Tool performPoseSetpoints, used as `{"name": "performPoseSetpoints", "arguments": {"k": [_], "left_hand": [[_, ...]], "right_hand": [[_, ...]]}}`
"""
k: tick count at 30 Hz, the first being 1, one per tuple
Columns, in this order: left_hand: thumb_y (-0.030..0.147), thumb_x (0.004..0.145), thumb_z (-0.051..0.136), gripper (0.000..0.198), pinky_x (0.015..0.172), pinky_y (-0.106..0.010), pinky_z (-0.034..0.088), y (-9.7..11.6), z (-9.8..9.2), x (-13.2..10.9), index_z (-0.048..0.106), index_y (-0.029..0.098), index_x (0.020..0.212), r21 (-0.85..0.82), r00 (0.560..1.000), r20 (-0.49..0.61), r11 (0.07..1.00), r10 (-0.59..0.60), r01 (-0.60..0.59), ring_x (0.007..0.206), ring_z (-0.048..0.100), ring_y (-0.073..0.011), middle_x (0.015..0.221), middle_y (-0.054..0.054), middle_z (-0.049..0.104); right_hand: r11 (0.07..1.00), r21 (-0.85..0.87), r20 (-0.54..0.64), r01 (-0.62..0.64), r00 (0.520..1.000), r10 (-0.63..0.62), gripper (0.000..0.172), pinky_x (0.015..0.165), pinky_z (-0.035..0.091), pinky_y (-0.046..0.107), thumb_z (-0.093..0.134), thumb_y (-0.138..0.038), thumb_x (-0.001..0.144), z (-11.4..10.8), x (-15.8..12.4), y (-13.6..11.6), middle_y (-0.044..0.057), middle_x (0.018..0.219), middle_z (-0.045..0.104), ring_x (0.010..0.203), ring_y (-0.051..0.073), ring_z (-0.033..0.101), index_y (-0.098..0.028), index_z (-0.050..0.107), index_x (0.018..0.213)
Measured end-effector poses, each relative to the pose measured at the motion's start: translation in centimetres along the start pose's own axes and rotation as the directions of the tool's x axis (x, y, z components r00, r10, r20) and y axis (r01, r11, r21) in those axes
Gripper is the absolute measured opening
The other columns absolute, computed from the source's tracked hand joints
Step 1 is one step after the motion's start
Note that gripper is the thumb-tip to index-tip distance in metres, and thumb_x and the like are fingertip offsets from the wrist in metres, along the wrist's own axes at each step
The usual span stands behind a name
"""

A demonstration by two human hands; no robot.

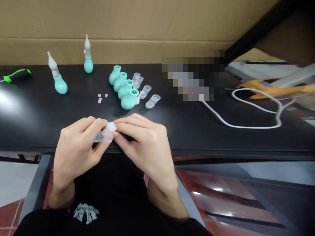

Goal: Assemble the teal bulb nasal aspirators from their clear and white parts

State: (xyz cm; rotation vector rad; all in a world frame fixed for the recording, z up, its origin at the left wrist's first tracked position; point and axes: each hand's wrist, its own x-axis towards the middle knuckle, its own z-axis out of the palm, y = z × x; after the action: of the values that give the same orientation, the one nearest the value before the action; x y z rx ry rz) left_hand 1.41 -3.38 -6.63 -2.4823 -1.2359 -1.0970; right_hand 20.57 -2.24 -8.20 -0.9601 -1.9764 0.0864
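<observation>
Above the table's front edge, my left hand (pixel 80 147) is closed around a clear plastic tube (pixel 104 136), with a bit of teal showing at its left end. My right hand (pixel 145 142) pinches a small white cap (pixel 111 127) at the tube's right side. Beyond my hands several open teal bulbs (pixel 129 100) stand in a slanting row. Several clear tube pieces (pixel 153 101) lie to their right. Small white discs (pixel 99 95) are scattered left of the bulbs.
Two assembled teal bulbs with white nozzles, one leaning (pixel 60 84) and one upright (pixel 88 64), are at the back left. A green-and-black screwdriver (pixel 18 75) lies far left. A white cable (pixel 241 126) loops across the right of the black table (pixel 197 139), near a pixelated area.
</observation>
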Motion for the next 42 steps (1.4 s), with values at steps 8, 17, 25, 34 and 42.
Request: {"name": "performPoseSetpoints", "arguments": {"k": [8,17,25,34,42], "left_hand": [[0.024,0.110,0.067,0.012,0.064,-0.027,0.041,-0.02,-0.02,0.10,0.069,0.017,0.099,-0.003,1.000,-0.009,1.000,0.010,-0.010,0.069,0.055,-0.0119,0.081,0.003,0.064],[0.026,0.110,0.066,0.016,0.064,-0.028,0.041,-0.03,0.08,0.04,0.068,0.016,0.098,0.004,1.000,-0.010,1.000,0.004,-0.004,0.068,0.054,-0.0116,0.081,0.002,0.065],[0.021,0.107,0.068,0.010,0.064,-0.028,0.040,-0.04,0.16,-0.24,0.068,0.017,0.098,0.022,1.000,-0.006,1.000,0.000,0.000,0.069,0.053,-0.0121,0.081,0.003,0.064],[0.022,0.108,0.067,0.013,0.064,-0.029,0.041,0.14,0.16,-0.12,0.068,0.017,0.096,0.034,1.000,-0.009,0.999,0.005,-0.004,0.070,0.056,-0.0125,0.082,0.002,0.066],[0.022,0.108,0.066,0.014,0.064,-0.030,0.042,0.20,0.23,-0.22,0.068,0.018,0.095,0.045,1.000,-0.015,0.999,-0.001,0.001,0.071,0.057,-0.0132,0.082,0.002,0.067]], "right_hand": [[1.000,-0.006,-0.018,0.021,1.000,-0.021,0.020,0.070,0.055,0.030,0.071,-0.001,0.096,0.08,-0.03,0.12,0.004,0.091,0.084,0.078,0.019,0.070,-0.014,0.081,0.084],[0.999,-0.031,-0.010,0.031,0.999,-0.031,0.021,0.070,0.054,0.030,0.070,-0.003,0.098,-0.01,0.02,-0.02,0.003,0.091,0.084,0.076,0.018,0.066,-0.014,0.080,0.085],[0.999,-0.030,-0.005,0.032,0.999,-0.033,0.020,0.071,0.055,0.031,0.069,-0.003,0.099,-0.03,-0.05,0.08,0.003,0.091,0.083,0.077,0.018,0.067,-0.015,0.079,0.086],[0.999,-0.042,-0.008,0.027,1.000,-0.027,0.022,0.070,0.055,0.031,0.068,-0.004,0.100,0.02,-0.11,0.03,0.002,0.092,0.084,0.078,0.019,0.069,-0.017,0.079,0.086],[0.999,-0.041,-0.001,0.024,1.000,-0.024,0.021,0.070,0.054,0.031,0.068,-0.004,0.100,-0.13,-0.08,-0.11,0.003,0.091,0.084,0.077,0.018,0.068,-0.015,0.080,0.087]]}}
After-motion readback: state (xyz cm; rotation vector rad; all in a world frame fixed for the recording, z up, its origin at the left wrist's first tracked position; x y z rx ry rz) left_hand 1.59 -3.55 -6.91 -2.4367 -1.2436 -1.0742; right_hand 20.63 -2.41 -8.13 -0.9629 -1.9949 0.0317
